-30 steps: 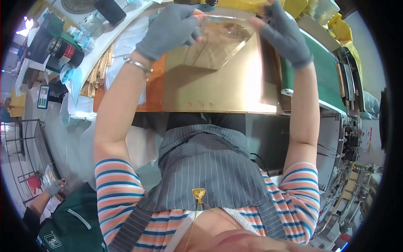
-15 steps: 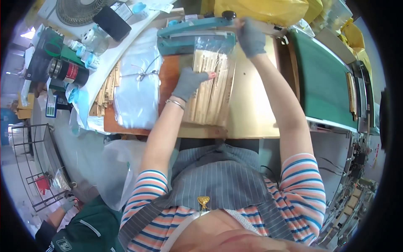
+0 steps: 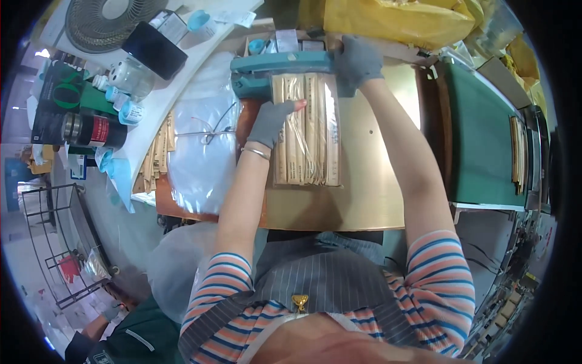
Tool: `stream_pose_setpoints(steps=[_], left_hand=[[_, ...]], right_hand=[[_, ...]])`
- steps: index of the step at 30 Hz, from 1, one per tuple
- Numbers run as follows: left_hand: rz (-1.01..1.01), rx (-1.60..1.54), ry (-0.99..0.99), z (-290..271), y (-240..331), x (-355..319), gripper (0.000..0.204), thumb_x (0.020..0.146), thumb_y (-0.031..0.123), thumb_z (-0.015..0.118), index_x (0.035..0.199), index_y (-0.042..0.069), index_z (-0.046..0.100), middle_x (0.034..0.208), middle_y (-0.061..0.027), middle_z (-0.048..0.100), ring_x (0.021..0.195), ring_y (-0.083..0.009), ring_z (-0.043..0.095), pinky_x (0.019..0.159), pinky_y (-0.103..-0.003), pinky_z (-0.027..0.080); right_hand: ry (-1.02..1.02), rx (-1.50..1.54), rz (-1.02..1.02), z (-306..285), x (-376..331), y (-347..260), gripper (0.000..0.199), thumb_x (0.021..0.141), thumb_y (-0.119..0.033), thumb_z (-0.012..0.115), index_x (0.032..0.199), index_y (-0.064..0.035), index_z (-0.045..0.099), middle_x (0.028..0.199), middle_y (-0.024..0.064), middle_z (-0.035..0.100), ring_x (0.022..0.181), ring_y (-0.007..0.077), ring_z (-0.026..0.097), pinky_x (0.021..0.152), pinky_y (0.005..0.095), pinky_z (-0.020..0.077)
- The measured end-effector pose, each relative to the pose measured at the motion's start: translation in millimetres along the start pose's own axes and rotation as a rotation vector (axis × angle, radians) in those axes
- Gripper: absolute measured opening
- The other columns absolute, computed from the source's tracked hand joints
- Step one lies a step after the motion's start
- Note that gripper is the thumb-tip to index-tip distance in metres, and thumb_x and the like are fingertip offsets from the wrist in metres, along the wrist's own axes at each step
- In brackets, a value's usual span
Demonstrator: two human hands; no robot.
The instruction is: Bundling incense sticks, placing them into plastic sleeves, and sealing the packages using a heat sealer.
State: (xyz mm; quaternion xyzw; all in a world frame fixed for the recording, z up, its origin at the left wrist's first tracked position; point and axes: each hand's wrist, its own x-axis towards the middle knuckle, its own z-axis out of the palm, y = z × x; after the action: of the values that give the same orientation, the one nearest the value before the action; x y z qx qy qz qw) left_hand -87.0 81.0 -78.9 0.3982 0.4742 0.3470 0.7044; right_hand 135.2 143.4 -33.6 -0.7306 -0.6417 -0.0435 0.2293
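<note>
Head view: stick packet (image 3: pixel 306 130) lengthwise, top under sealer (image 3: pixel 282 67).

The clear bag's (image 3: pixel 309 130) top edge was hidden under the teal sealer's (image 3: pixel 285 64) arm. The right hand's (image 3: pixel 356 60) palm was pressed out of sight on that arm, and the left hand (image 3: pixel 270 121) covered the bag's left side. A fan (image 3: pixel 103 21) at the worktop's far left corner was cut off by the picture's edge.

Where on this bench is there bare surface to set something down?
Bare tan benchtop lies right of the clear bag of wooden sticks, up to the green conveyor belt, and along the near edge. The left is crowded with a plastic bag pile.
</note>
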Motion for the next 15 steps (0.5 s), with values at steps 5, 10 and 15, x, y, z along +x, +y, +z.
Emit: stream_pose_setpoints(steps=[5, 10, 15], left_hand=[[-0.006, 0.008, 0.033, 1.9, 8.0, -0.7, 0.042, 0.071, 0.020, 0.076, 0.098, -0.010, 0.064, 0.095, -0.0112, 0.066, 0.083, -0.0158, 0.063, 0.073, -0.025, 0.048], [0.019, 0.015, -0.006, -0.7, 1.0, 7.0, 0.044, 0.071, 0.022, 0.076, 0.102, -0.006, 0.064, 0.095, -0.0109, 0.066, 0.082, -0.0166, 0.064, 0.074, -0.027, 0.049], [-0.030, -0.012, -0.051, -1.4, 0.6, -3.5, 0.042, 0.074, 0.022, 0.072, 0.107, -0.003, 0.063, 0.097, -0.0096, 0.066, 0.083, -0.0177, 0.064, 0.077, -0.029, 0.050]], right_hand=[[0.026, 0.013, 0.008, 9.2, 2.0, 1.4, 0.024, 0.082, -0.031, 0.051, 0.081, -0.0119, 0.064, 0.085, 0.0121, 0.065, 0.079, 0.0325, 0.063, 0.066, 0.0427, 0.0494], [0.049, -0.010, 0.039, 3.9, -0.8, 1.8, 0.025, 0.084, -0.032, 0.050, 0.078, -0.0124, 0.064, 0.084, 0.0111, 0.066, 0.078, 0.0331, 0.062, 0.067, 0.0431, 0.0495], [-0.065, 0.764, 0.216, -20.6, -40.4, 13.8, 0.054, 0.089, -0.044, 0.052, 0.127, -0.0054, 0.048, 0.107, 0.0182, 0.061, 0.095, 0.0275, 0.062, 0.080, 0.0339, 0.0483]])
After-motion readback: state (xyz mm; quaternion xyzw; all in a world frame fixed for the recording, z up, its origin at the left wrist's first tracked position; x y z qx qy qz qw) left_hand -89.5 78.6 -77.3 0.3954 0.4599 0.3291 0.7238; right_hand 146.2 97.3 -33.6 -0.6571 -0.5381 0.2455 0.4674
